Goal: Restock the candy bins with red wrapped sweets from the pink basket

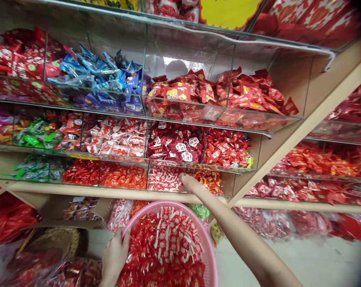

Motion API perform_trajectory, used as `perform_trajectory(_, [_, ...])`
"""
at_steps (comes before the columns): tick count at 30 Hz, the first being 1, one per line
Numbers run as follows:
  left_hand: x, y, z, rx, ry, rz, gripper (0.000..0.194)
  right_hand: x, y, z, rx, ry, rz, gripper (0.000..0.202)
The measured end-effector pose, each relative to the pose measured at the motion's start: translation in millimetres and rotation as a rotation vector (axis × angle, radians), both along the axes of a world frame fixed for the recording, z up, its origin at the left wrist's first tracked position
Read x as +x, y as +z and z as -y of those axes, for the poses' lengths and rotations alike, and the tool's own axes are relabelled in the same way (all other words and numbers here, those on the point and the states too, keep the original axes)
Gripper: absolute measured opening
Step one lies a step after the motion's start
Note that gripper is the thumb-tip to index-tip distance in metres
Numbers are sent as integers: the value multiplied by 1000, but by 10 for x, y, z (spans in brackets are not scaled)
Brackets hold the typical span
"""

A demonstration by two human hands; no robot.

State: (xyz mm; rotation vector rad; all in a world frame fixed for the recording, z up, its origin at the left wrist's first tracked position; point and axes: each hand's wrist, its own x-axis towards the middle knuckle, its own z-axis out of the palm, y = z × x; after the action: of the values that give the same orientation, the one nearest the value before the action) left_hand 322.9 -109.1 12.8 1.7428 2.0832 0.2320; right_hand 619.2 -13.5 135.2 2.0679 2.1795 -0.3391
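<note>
My left hand (114,255) is closed on the rim of a pink plastic basket (214,255), its thumb over the edge. Inside the basket lie red-wrapped candies (141,235) and a patch of red-and-white wrapped candies (176,231). Stretched forward over the basket, my right hand (189,184) is at a low shelf compartment of small red-and-white candies (164,178). Its fingers point down at these candies and are mostly hidden, so whether they hold any I cannot make out. Beside it is a compartment of red-and-yellow candies (210,181).
Clear-walled shelves rise in front, with blue packets (93,67), orange-printed red packets (177,93) and dark red packets (180,147). A slanted wooden post (288,127) stands right of my arm. A cardboard box (105,209) and a woven basket (61,239) sit lower left.
</note>
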Motion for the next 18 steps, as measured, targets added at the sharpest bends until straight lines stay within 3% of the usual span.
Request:
perform_trajectory(3, [-7, -25, -2, 18, -9, -10, 46, 25, 97, 238, 41, 37, -54, 30])
perform_trajectory(6, [-7, -47, -3, 30, -5, -28, 46, -2, 52, 498, 65, 81, -138, 21])
perform_trajectory(11, [12, -19, 10, 67, -3, -14, 45, -207, -348, 963, -4, 176, -234, 19])
perform_trajectory(15, [20, 36, 19, 102, 12, -4, 41, -401, -696, 1316, -100, 244, -170, 25])
perform_trajectory(18, [25, 62, 15, 101, 29, -3, 38, -491, -838, 1484, -100, 277, -109, 30])
